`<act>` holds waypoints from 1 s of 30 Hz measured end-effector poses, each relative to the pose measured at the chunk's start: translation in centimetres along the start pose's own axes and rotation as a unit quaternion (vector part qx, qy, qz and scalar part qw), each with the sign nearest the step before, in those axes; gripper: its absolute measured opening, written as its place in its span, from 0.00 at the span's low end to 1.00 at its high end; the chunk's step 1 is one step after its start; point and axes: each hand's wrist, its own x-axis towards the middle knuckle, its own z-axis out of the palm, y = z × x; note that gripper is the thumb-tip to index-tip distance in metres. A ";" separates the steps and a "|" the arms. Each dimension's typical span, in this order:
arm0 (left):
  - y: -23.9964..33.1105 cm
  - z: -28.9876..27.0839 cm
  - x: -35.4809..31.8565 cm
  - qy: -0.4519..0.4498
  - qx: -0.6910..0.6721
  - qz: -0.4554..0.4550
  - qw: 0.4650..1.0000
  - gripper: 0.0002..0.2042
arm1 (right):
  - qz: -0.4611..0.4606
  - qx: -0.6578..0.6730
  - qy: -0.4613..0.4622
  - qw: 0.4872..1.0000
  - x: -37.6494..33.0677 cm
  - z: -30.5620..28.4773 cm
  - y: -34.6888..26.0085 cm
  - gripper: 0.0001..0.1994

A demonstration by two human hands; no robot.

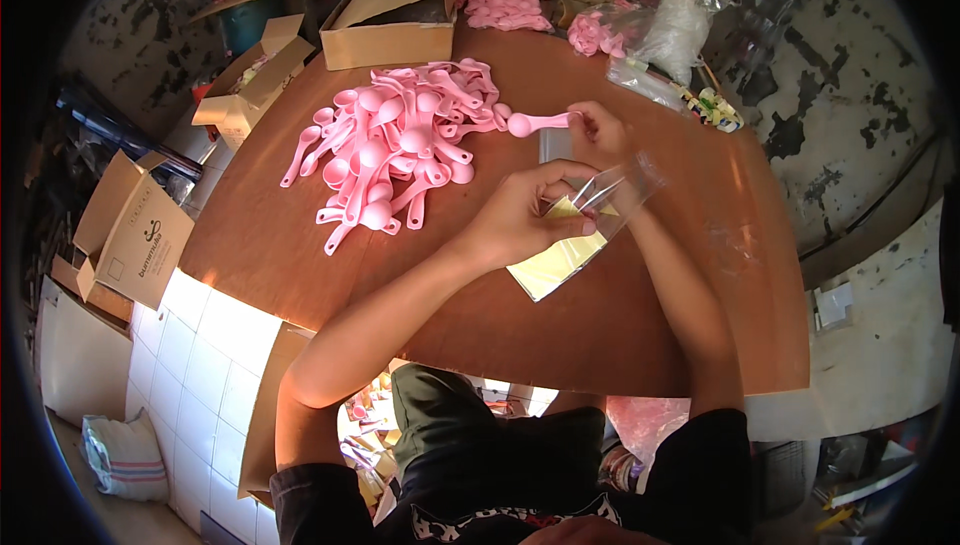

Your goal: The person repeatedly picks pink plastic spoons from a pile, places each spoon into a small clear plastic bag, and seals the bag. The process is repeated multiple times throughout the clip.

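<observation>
Our left hand (520,215) pinches the mouth of a clear plastic bag (610,195) holding a yellow card (560,257), keeping it spread open near the middle of the worktop (620,335). Our right hand (600,128) grips a pink scoop (540,124) by its handle, bowl outward, just beside the pile of pink scoops (390,150) toward the far edge, within easy reach.

spoons (395,150): smooth pink plastic | bag (610,195): clear glossy film | card (555,260): matt yellow paper | table (600,315): smooth brown wood | boxes (390,20): matt cardboard | floor (215,330): glossy white tile
</observation>
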 end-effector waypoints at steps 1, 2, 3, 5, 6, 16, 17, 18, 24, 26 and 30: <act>-0.2 0.0 0.1 0.013 0.013 -0.002 1.000 0.26 | 0.040 0.067 0.026 0.997 -0.4 -2.4 -0.3 0.09; -0.2 -0.1 0.1 0.012 0.009 0.001 1.000 0.26 | 0.100 0.125 0.039 0.986 -0.8 -4.8 -0.8 0.09; -0.1 0.0 0.3 0.027 0.024 -0.025 0.999 0.26 | 0.162 0.184 0.054 0.968 -0.9 -7.4 -1.0 0.09; 0.3 0.0 0.2 0.042 0.036 -0.047 0.997 0.26 | 0.138 0.203 0.130 0.961 -0.5 -12.3 -1.5 0.09; 0.6 0.1 0.1 0.046 0.043 -0.057 0.996 0.26 | 0.132 0.242 0.160 0.948 -0.1 -14.6 -1.7 0.09; -0.2 1.1 -0.1 0.047 0.022 -0.021 0.998 0.29 | 0.129 0.269 0.013 0.954 -0.1 -18.4 -6.4 0.08; -0.1 1.2 -0.2 0.048 0.022 -0.021 0.998 0.29 | 0.128 0.262 0.001 0.957 -0.1 -18.0 -6.5 0.08; -0.1 1.2 -0.2 0.049 0.020 -0.021 0.998 0.29 | 0.132 0.259 -0.003 0.957 -0.2 -17.8 -6.7 0.08; -0.6 0.8 -0.3 0.054 0.019 -0.027 0.998 0.29 | 0.143 0.292 -0.077 0.942 -0.7 -16.6 -6.7 0.08; -0.6 1.3 -0.1 0.057 0.011 -0.015 0.998 0.29 | 0.142 0.295 -0.081 0.941 -1.1 -15.9 -6.9 0.08; -0.6 1.1 -0.2 0.069 0.042 0.012 0.997 0.30 | 0.152 0.289 -0.110 0.939 -1.9 -14.1 -7.9 0.07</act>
